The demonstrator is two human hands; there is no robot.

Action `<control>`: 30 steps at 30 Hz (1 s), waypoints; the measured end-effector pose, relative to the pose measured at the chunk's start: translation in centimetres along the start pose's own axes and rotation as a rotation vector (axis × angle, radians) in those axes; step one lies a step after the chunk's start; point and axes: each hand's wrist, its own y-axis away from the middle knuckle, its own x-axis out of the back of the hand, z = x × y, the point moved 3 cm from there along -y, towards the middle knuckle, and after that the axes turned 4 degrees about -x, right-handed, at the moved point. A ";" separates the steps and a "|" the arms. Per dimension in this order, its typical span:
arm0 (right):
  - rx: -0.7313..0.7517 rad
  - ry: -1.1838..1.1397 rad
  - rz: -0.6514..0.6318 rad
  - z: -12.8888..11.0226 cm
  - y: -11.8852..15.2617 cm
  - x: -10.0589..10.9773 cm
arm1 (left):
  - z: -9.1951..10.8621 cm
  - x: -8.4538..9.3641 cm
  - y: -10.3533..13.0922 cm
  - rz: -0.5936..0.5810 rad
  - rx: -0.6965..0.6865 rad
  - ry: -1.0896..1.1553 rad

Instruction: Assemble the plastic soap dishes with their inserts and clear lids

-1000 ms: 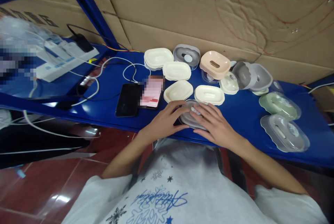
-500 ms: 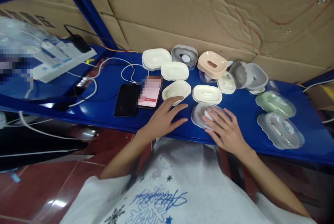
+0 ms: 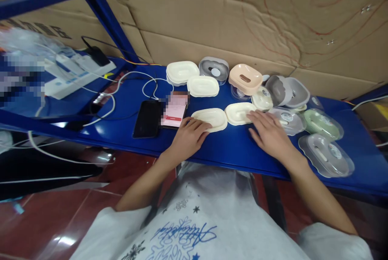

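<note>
Two oval cream soap-dish pieces lie side by side in front of me on the blue table. My left hand [image 3: 188, 138] grips the left end of the left cream soap dish [image 3: 216, 119], fingers bent over its rim. Reaching in from the other side, my right hand [image 3: 269, 134] rests its fingertips at the right end of the second cream soap dish [image 3: 239, 113]. Its fingers are stretched and the thumb stands apart. Just beyond that hand sits a grey soap box [image 3: 289, 120] with a clear cover and a round label.
Behind are a cream stack [image 3: 182, 72], another cream dish [image 3: 203, 86], a grey box [image 3: 214, 70], a peach dish [image 3: 245, 79] and grey trays [image 3: 297, 92]. Green [image 3: 323, 123] and grey [image 3: 329, 154] covered boxes lie right. Two phones [image 3: 147, 118] and white cables are left.
The grey covered soap box has gone from in front of me to the right, beside the green one. My left hand has taken hold of the cream dish, now turned straighter and shifted right.
</note>
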 end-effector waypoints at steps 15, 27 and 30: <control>0.004 -0.102 0.007 -0.2 -7.6 1.9 | 1.5 -0.1 0.1 -0.223 -0.316 0.119; -0.222 -0.095 0.193 3.6 -9.3 2.5 | 1.3 0.7 0.3 -0.100 -0.334 0.209; -0.114 -0.240 0.177 0.3 -3.9 3.8 | 1.3 1.0 0.4 -0.054 -0.280 0.194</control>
